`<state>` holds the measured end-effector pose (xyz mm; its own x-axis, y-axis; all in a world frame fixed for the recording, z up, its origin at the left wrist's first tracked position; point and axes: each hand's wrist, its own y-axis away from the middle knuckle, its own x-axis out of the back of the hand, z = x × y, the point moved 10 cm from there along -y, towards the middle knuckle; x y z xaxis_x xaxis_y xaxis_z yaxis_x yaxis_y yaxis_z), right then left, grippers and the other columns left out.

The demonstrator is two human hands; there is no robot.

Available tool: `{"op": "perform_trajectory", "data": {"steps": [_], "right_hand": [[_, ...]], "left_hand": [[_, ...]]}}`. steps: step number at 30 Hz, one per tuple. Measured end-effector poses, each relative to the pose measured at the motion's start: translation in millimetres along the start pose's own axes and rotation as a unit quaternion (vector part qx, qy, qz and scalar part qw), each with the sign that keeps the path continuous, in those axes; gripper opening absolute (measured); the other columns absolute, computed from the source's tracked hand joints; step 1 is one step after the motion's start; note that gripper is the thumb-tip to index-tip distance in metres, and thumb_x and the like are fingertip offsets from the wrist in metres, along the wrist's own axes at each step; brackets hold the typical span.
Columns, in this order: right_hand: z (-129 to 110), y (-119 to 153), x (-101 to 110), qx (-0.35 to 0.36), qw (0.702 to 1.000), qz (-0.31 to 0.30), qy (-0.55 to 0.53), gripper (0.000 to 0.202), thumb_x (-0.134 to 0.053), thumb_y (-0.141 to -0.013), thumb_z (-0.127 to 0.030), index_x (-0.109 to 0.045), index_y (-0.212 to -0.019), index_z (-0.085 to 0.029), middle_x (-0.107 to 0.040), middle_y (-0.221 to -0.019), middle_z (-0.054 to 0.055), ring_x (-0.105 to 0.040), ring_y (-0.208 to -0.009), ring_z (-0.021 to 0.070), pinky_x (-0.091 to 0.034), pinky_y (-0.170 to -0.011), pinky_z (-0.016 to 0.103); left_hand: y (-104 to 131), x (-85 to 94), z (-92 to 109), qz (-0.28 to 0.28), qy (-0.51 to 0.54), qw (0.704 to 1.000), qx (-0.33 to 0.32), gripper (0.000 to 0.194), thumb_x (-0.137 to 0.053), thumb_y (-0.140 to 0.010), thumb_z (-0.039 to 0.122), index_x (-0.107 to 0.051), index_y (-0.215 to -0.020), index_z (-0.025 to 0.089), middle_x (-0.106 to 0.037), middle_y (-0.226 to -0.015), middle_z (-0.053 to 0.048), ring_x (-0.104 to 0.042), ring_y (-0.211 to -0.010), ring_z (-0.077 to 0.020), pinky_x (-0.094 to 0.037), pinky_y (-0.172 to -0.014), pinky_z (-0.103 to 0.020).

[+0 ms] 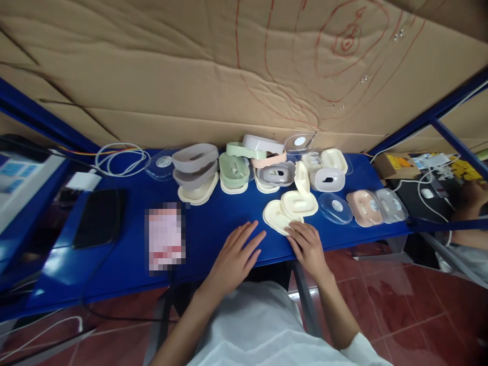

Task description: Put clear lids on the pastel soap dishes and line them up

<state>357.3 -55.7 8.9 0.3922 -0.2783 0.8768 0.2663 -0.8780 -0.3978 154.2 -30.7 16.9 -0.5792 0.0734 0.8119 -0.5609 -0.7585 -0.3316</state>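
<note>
My left hand (239, 253) hovers over or rests on the blue tabletop near its front edge, fingers spread and holding nothing. To its right, my right hand (305, 246) has its fingertips on the near edge of a flat cream plastic tray (276, 216); its fingers are stretched out, not wrapped around it. A second cream tray (299, 203) overlaps the first one. Behind them another cream piece (302, 178) stands tilted. Beyond my hands sit a green oval container (234, 170), a stack of grey oval rings (195, 157) and a lilac ring (330, 180).
Clear plastic lids (335, 207) lie among the parts, near a peach container (365, 207). A black flat device (99, 217) and a blurred-out item (165, 239) are on the left of the blue table (213, 213). Cardboard walls the back. Another person's arm (470, 206) shows at right.
</note>
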Motion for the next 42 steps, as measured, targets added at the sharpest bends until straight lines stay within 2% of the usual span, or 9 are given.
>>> {"op": "perform_trajectory", "data": {"steps": [4,9,13,23,27,31,33,36,42], "right_hand": [[-3.2,-17.7,11.7,0.054,0.997,-0.023,-0.043,0.034,-0.056,-0.108,-0.024,-0.071,-0.137,-0.033,-0.072,-0.144,0.002,-0.067,-0.137,0.0249,-0.057,-0.115,0.047],[117.8,-53.6,72.4,-0.063,0.991,0.098,0.064,0.041,-0.052,-0.107,-0.024,-0.067,-0.145,-0.019,-0.061,-0.156,0.02,-0.054,-0.148,0.039,-0.042,-0.12,0.066],[192.3,-78.4,68.4,-0.139,0.975,0.031,0.171,0.033,-0.055,-0.103,-0.026,-0.076,-0.128,-0.02,-0.076,-0.136,0.015,-0.067,-0.13,0.0328,-0.039,-0.118,0.057],[194.0,-106.1,58.3,-0.097,0.985,0.04,0.14,0.036,-0.054,-0.108,-0.039,-0.076,-0.129,-0.02,-0.078,-0.134,0.014,-0.072,-0.125,0.0282,-0.043,-0.112,0.047],[155.2,-92.4,93.4,-0.076,0.969,0.19,0.141,0.04,-0.047,-0.113,-0.04,-0.077,-0.124,-0.016,-0.082,-0.114,0.015,-0.076,-0.102,0.0263,-0.049,-0.104,0.047],[61.4,-50.2,94.3,-0.014,0.959,0.257,0.116,0.034,-0.053,-0.112,-0.034,-0.07,-0.138,-0.021,-0.081,-0.113,0.011,-0.074,-0.105,0.0274,-0.051,-0.103,0.049],[4.8,-39.8,69.3,0.057,0.976,0.198,0.076,0.037,-0.063,-0.108,-0.029,-0.066,-0.145,-0.034,-0.082,-0.112,0.002,-0.076,-0.099,0.0225,-0.052,-0.101,0.043],[-57.0,-38.3,18.7,0.132,0.99,0.047,-0.008,0.052,-0.065,-0.107,-0.02,-0.057,-0.157,-0.034,-0.081,-0.125,0.003,-0.076,-0.108,0.0216,-0.051,-0.099,0.04],[-93.9,-52.7,-23.1,0.196,0.977,-0.078,-0.034,0.038,-0.063,-0.11,-0.023,-0.067,-0.147,-0.029,-0.079,-0.133,0.004,-0.071,-0.12,0.021,-0.047,-0.107,0.039]], "left_hand": [[0.3,-3.9,0.6,-0.015,-0.022,0.999,-0.02,0.038,-0.056,-0.109,0.025,-0.067,-0.146,0.027,-0.058,-0.163,-0.009,-0.05,-0.154,-0.0305,-0.045,-0.126,-0.054],[17.4,5.0,-10.1,-0.004,-0.068,0.998,-0.004,0.024,-0.059,-0.109,0.028,-0.076,-0.125,0.024,-0.07,-0.148,-0.01,-0.061,-0.141,-0.0317,-0.055,-0.11,-0.05],[30.0,15.4,-18.1,0.014,-0.077,0.997,0.024,0.022,-0.061,-0.108,0.03,-0.075,-0.124,0.025,-0.072,-0.144,-0.01,-0.064,-0.137,-0.0319,-0.056,-0.105,-0.049],[31.8,26.3,-31.0,0.026,-0.044,0.997,0.056,0.022,-0.06,-0.107,0.03,-0.076,-0.121,0.027,-0.072,-0.143,-0.011,-0.064,-0.139,-0.0325,-0.057,-0.109,-0.051],[29.8,27.3,-32.3,0.032,-0.032,0.998,0.05,0.024,-0.061,-0.108,0.03,-0.073,-0.128,0.026,-0.071,-0.143,-0.011,-0.065,-0.138,-0.0316,-0.057,-0.11,-0.05],[32.4,27.1,-36.5,0.044,-0.038,0.997,0.056,0.044,-0.061,-0.108,0.033,-0.058,-0.152,0.029,-0.068,-0.148,-0.013,-0.068,-0.135,-0.0308,-0.059,-0.109,-0.049],[33.2,28.5,-37.8,0.053,-0.041,0.996,0.062,0.054,-0.062,-0.108,0.035,-0.049,-0.16,0.03,-0.061,-0.157,-0.015,-0.068,-0.135,-0.0316,-0.06,-0.108,-0.049],[31.3,36.4,-31.7,0.075,-0.043,0.995,0.044,0.063,-0.067,-0.105,0.035,-0.044,-0.164,0.032,-0.052,-0.166,-0.017,-0.063,-0.143,-0.0334,-0.059,-0.11,-0.049],[25.2,45.1,-16.6,0.063,-0.079,0.995,-0.015,0.04,-0.068,-0.104,0.024,-0.064,-0.144,0.029,-0.064,-0.157,-0.012,-0.06,-0.146,-0.032,-0.054,-0.118,-0.05]]}}
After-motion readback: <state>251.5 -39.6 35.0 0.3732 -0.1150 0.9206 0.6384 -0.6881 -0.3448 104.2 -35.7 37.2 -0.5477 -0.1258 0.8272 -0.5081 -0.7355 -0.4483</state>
